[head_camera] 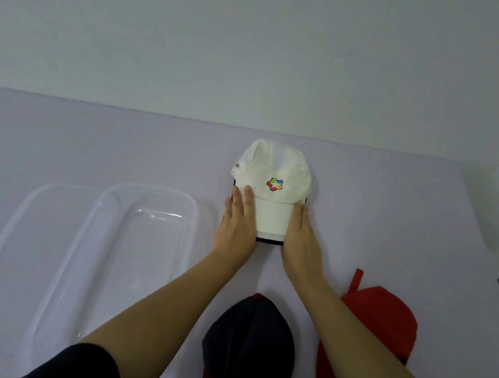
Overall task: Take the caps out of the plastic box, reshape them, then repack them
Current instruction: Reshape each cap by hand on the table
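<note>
Caps all out of the plastic box point(152, 188), none packed back yet. White cap point(274, 173) by the table's point(394, 204) far edge, left hand point(235, 221) and right hand point(302, 234) flat against its brim, fingers straight; dark cap point(250, 343), red cap point(382, 319) at near edge

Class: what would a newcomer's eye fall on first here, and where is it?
The white cap with its colourful logo stands out mid-table, the left hand and right hand flanking its brim. A clear plastic box sits left of it. A dark cap and red cap lie nearer.
</note>
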A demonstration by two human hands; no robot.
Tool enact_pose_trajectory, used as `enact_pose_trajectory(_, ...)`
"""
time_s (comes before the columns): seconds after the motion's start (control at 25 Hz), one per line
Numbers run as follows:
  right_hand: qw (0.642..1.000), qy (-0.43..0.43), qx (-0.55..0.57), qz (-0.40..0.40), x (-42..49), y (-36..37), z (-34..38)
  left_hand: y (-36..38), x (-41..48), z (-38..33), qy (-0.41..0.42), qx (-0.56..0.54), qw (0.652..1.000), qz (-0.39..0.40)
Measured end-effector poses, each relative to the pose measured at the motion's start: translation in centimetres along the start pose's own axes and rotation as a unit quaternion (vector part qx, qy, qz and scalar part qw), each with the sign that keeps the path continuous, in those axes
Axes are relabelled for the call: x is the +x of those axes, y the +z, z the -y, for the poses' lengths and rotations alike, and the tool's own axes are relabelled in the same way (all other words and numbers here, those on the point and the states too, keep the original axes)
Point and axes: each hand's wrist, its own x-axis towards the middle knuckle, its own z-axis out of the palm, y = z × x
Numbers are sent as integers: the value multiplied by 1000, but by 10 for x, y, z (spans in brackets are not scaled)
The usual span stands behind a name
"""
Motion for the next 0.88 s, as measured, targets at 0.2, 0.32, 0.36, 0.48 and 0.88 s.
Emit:
enact_pose_trajectory(0.2,993,-45,103,-22,-25,-27,21,-10,-30,-7,31,-111,990,-76)
enact_pose_trajectory(0.32,981,-29,192,-25,-36,-39,36,-17,-54,-25,-16,-317,946,-64)
enact_pose_trajectory(0.36,974,-14,224,-28,-40,-40,42,-19,-57,-30,-49,-375,924,-59)
enact_pose_trajectory(0.48,968,-9,248,-41,-51,-42,48,-21,-66,-32,-38,-378,923,-66)
enact_pose_trajectory(0.88,924,-36,380,-1,-75,-51,48,-41,-61,-16,-111,-472,873,-49)
